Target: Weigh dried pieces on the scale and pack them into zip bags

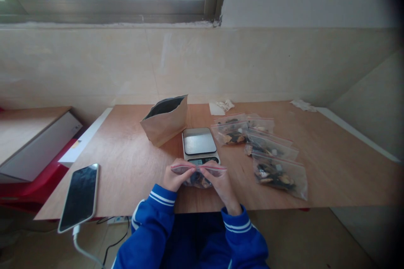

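Both hands pinch the red-striped top edge of a clear zip bag [198, 181] with dark and tan dried pieces in it. My left hand [175, 175] grips the seal near its middle from the left side. From the right, my right hand [220, 180] pinches the same seal, with the two thumbs close together. Just beyond the bag lies a kitchen scale [199, 142] with a bare metal plate; the bag's top partly covers its front edge. A brown paper pouch [167, 122] stands with its mouth open behind and left of the scale.
Several filled zip bags [279, 176] lie overlapping on the table [331, 155] to the right. A phone [79, 195] with a white cable sits at the left front edge. Crumpled tissue [225, 105] and a white paper lie at the back, near the wall.
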The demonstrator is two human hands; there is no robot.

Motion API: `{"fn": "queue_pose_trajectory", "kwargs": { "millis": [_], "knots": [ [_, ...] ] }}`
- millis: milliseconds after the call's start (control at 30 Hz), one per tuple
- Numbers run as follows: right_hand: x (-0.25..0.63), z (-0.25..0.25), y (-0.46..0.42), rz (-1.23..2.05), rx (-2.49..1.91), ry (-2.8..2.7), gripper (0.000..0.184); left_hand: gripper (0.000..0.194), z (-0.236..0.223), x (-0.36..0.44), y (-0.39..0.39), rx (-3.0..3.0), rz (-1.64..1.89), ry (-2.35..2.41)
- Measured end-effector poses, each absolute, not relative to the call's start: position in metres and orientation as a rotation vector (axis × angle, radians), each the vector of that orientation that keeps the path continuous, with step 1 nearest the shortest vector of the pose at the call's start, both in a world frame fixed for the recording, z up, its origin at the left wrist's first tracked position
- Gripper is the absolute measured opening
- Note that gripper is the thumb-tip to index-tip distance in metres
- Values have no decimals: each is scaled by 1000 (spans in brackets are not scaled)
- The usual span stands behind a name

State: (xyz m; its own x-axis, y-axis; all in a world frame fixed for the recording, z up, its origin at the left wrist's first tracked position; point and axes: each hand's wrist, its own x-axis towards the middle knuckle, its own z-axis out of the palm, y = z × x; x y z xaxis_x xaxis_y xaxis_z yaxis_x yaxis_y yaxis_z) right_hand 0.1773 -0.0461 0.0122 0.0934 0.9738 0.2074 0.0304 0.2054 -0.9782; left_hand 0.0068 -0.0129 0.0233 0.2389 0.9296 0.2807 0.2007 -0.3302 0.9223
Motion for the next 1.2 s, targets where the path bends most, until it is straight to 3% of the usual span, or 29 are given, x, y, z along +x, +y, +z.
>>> {"fn": "queue_pose_trajectory", "kwargs": {
  "millis": [200, 867, 1033, 1100, 1200],
  "knots": [
    [166, 13, -46, 807, -1178, -1189, 16, 22, 22, 9, -14, 1671, 1192, 1073],
    [162, 18, -50, 723, -1108, -1267, 13, 20, 13, 6, -14, 1649, 1240, 1038],
    [178, 16, -49, 856, -1080, -1358, 15, 20, 16, 2, -12, 1621, 1173, 1051],
    [188, 16, -51, 934, -1092, -1349, 23, 24, 17, -1, -12, 1574, 1159, 1079],
    [201, 19, -57, 928, -1143, -1318, 20, 34, 12, -6, -12, 1470, 1144, 1103]
  ]
}}
